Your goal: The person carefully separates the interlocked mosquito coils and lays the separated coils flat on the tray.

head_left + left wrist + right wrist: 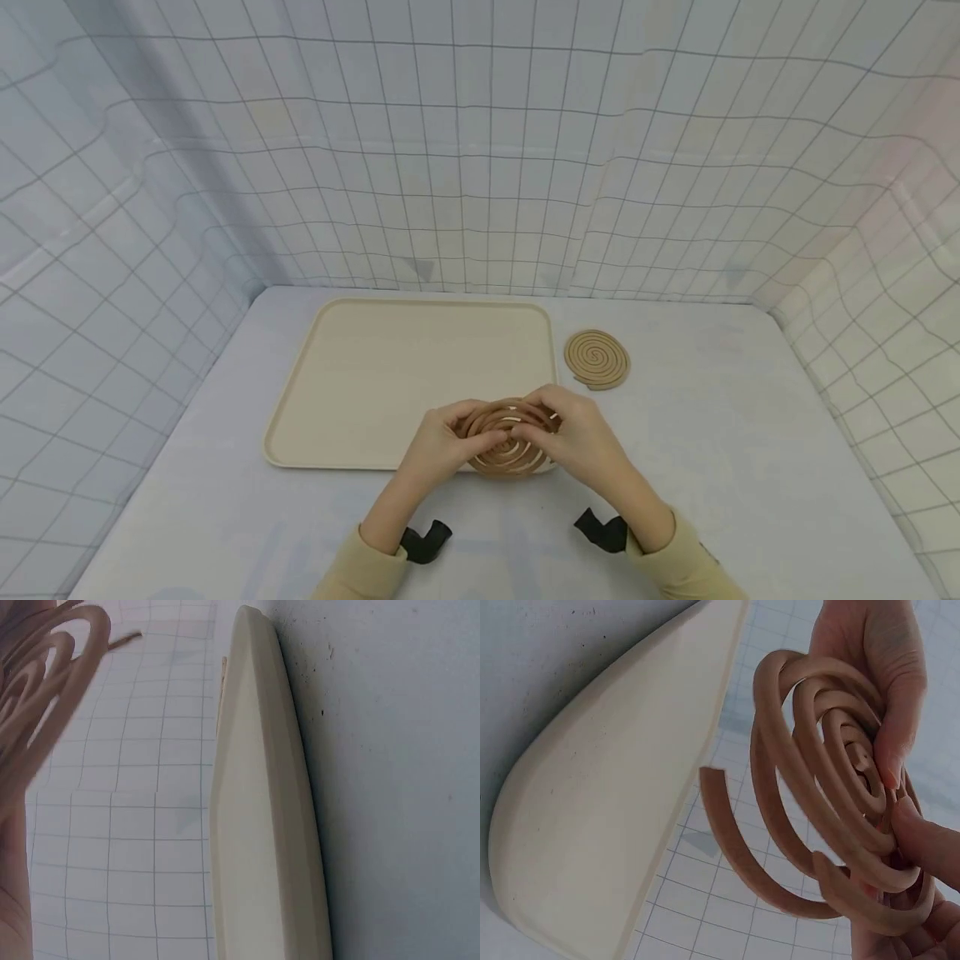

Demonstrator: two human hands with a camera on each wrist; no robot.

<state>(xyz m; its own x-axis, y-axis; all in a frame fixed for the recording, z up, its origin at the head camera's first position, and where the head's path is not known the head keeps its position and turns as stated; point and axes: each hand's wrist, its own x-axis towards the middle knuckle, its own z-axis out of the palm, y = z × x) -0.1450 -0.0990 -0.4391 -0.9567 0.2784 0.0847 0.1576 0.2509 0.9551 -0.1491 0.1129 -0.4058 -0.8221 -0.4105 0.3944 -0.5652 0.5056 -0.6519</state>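
Head view: Brown spiral coil (806, 793) was held up btwn a person's L hand (442, 442) and R hand (577, 433), nr the beige tray's (405, 375) near R corner.

Detail: Coil sat directly btwn the hands, its turns spread apart, w/ a loose end jutting out in R wrist view. Tray lay flat on the white table (712, 417), its smooth floor showing beyond the hands; a 2nd, tan coil (596, 358) lay flat on the table just beside its R edge, outside it. Both hands were close together, clamped on the brown coil from opp. sides, fingers curled at the rim, thumbs pressed on its near face, tips almost meeting nr the ctr.
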